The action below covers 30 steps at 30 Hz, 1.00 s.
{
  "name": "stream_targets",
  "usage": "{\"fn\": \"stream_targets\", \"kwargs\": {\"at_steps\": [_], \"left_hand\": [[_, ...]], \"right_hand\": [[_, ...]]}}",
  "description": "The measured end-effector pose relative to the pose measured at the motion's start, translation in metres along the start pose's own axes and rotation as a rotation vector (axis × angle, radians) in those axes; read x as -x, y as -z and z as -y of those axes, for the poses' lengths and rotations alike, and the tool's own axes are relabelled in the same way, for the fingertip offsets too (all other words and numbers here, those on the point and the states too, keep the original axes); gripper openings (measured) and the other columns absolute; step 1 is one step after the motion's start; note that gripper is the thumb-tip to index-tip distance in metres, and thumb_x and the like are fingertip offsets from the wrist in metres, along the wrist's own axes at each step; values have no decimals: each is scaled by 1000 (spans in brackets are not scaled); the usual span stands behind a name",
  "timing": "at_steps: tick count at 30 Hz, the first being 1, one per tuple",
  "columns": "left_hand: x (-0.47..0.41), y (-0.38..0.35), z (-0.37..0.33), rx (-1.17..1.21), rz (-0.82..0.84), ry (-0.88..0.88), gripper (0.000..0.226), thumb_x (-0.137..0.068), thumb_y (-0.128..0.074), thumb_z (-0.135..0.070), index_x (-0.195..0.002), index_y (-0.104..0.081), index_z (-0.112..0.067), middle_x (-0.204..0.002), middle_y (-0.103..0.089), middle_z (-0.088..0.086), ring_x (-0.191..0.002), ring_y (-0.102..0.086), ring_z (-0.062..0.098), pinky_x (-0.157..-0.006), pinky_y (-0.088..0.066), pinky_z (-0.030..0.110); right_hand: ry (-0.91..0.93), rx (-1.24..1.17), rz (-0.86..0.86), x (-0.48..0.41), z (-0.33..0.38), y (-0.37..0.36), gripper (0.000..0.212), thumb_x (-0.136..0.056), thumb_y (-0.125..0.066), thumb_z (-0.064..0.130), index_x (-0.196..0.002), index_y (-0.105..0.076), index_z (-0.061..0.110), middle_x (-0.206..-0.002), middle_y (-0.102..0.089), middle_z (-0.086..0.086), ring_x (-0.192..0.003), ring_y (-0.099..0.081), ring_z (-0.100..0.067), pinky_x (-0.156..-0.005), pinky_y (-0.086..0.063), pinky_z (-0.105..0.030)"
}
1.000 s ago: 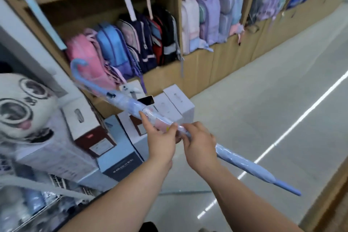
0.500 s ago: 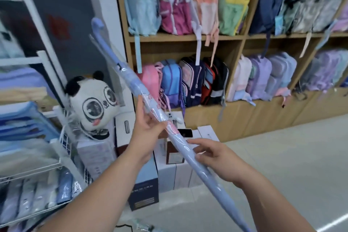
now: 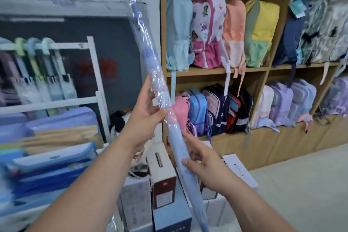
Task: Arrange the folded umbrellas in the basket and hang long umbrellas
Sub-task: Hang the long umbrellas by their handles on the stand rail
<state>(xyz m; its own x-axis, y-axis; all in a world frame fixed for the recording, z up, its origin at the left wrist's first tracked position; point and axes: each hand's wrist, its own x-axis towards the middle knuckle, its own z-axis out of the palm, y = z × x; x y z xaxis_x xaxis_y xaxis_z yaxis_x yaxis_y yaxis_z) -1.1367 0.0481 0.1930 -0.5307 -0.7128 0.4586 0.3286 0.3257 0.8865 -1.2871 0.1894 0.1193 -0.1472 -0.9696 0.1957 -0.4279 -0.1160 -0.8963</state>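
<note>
1. The step in hand, as I judge it, is hanging a long one. The long umbrella (image 3: 148,49), pale blue and furled inside a clear plastic sleeve, stands nearly upright in the middle of my view, its top leaning left. Both ends run out of frame, so I cannot see its handle.
2. The left hand (image 3: 146,113) grips the umbrella at mid-length, thumb lying up along the sleeve and fingers curled round it. The right hand (image 3: 204,164) clasps the canopy lower down between thumb and curled fingers.
3. The next move calls for carrying the umbrella up and left, then hooking its handle over the white rail (image 3: 64,45). A row of hung umbrellas (image 3: 37,66) already fills most of it; the bare stretch beside the post looks the likely spot.
4. To the right, wooden shelves (image 3: 216,70) carry rows of backpacks (image 3: 207,34). A panda plush (image 3: 119,124) sits behind the left wrist.
5. Cardboard boxes (image 3: 163,177) stand on the floor under the hands, and a blurred stack of blue packs (image 3: 52,162) lies below the rail. The umbrella's low end could knock either. No basket is in view.
</note>
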Motion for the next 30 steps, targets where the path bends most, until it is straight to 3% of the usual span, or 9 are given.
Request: {"fn": "stream_targets", "kwargs": {"at_steps": [3, 6, 9, 14, 18, 20, 24, 30], "left_hand": [[-13, 21, -19, 13, 8, -34, 86, -93, -65, -2, -150, -22, -49, -152, -49, -8, -123, -62, 18, -97, -55, 33], [-23, 40, -31, -87, 51, -51, 80, -98, -56, 5, -154, -25, -43, -152, -47, -9, -121, -63, 15, -97, -54, 31], [-31, 59, -34, -185, 30, -33, 72, -99, -55, 4, -152, -33, -40, -148, -52, -10, -114, -67, 17, -101, -54, 38], [-49, 86, -29, -408, 23, 24, 81, -97, -60, 0, -144, -34, -60, -137, -58, -15, -104, -70, 18, -94, -56, 38], [-80, 100, -36, -528, -46, 42, 87, -98, -61, -5, -142, -24, -70, -130, -61, -6, -102, -70, 20, -91, -58, 45], [-98, 106, -43, -550, -116, 2, 87, -97, -60, -3, -144, -25, -67, -122, -65, -3, -101, -70, 16, -92, -58, 40], [-130, 127, -59, -560, -236, -79, 87, -95, -59, 4, -141, -30, -64, -105, -68, -2, -89, -70, 8, -76, -56, 23], [-161, 179, -80, -566, -289, -135, 87, -94, -58, 6, -142, -32, -62, -110, -67, 8, -95, -72, 20, -86, -61, 45]], "right_hand": [[95, -38, -78, -40, 21, -16, 72, -96, -64, 13, -142, -36, 61, -97, -60, 3, -85, -59, -12, -85, -56, -33], [152, -103, -103, -82, 41, -26, 71, -97, -62, 12, -141, -37, 61, -101, -65, 0, -94, -64, -26, -90, -56, -46], [231, -144, -114, -128, 59, -28, 72, -97, -61, 9, -144, -35, 57, -114, -68, 1, -103, -67, -26, -93, -56, -47], [383, -194, -135, -203, 102, -16, 73, -97, -60, 6, -150, -33, 48, -126, -66, 2, -109, -66, -12, -93, -57, -36], [464, -221, -96, -250, 137, -7, 70, -99, -58, 11, -152, -28, 46, -110, -70, 8, -97, -69, -7, -79, -57, -25], [506, -227, -81, -273, 152, -5, 71, -99, -58, 12, -152, -27, 48, -109, -70, 5, -99, -70, -10, -83, -59, -32], [541, -202, -36, -318, 182, -9, 70, -99, -60, 15, -149, -27, 52, -112, -69, -1, -103, -70, -15, -88, -60, -43], [560, -90, 28, -356, 207, -32, 79, -95, -66, 17, -148, -24, 58, -98, -73, 1, -92, -71, -11, -88, -60, -42]]}}
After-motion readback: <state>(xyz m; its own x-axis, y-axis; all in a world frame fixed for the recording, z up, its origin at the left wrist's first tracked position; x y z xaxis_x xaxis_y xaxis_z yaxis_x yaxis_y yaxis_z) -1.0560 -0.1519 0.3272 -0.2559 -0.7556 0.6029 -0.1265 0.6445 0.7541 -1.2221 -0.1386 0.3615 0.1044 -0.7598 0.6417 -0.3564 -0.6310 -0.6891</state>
